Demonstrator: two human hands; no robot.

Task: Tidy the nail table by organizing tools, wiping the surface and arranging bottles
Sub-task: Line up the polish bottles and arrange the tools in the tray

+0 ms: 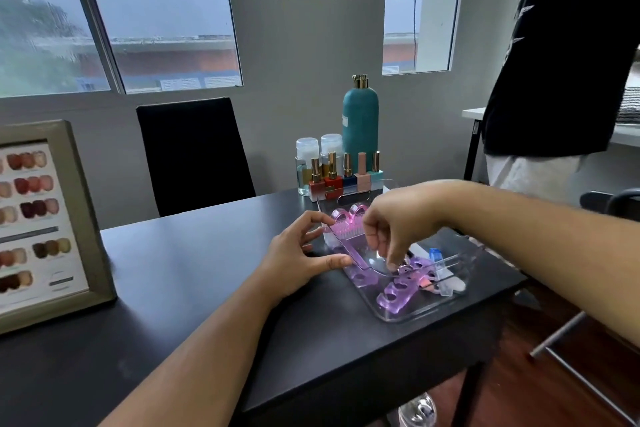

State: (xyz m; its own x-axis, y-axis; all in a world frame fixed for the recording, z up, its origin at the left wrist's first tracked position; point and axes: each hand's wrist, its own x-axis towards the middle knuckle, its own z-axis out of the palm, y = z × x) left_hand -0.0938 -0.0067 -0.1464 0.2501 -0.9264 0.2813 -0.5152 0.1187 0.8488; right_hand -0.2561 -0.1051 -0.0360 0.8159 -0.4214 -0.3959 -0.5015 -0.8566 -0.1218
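A clear plastic tray (420, 314) sits at the right end of the black table (207, 288). It holds purple toe separators (394, 296), a pink nail brush (346, 227) and a small blue tool (434, 255). My left hand (301, 263) rests against the tray's left rim, thumb on the rim and fingers spread. My right hand (398, 225) reaches down into the tray, fingertips pinched on a purple toe separator (410, 270). Behind the tray stand several nail polish bottles (346, 178), two clear bottles (306, 159) and a tall teal pump bottle (360, 121).
A framed nail colour chart (41, 218) stands at the table's left. A black chair (194, 152) faces the far side. Another person in a black shirt (561, 62) stands at the right. The table's right edge lies just past the tray.
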